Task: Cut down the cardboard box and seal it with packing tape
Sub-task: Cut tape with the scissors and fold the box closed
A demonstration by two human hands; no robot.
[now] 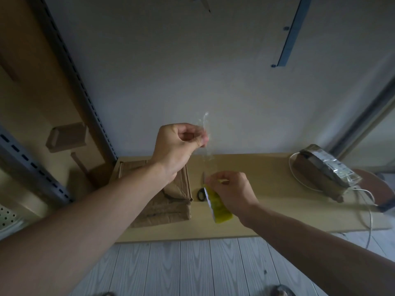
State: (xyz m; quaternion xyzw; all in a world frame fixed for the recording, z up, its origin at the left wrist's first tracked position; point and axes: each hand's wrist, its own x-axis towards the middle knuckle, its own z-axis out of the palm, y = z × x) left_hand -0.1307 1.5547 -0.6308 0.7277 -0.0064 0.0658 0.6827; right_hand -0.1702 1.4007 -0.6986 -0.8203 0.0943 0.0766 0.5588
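Sealing step in hand. Left hand (177,146) pinches the free end of a clear packing-tape strip (206,155); right hand (234,192) grips the yellow-green tape roll (218,205). The low brown cardboard box (171,207) sits on the pale wooden table (267,189) beneath the left forearm. Next, probably: lower the strip onto the seam, cut with the black-handled scissors (201,194).

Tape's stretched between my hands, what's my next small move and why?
Probably bring the clear tape strip down onto the cardboard box: the left hand pinches its free end, the right hand holds the tape roll, and the strip hangs off the box.
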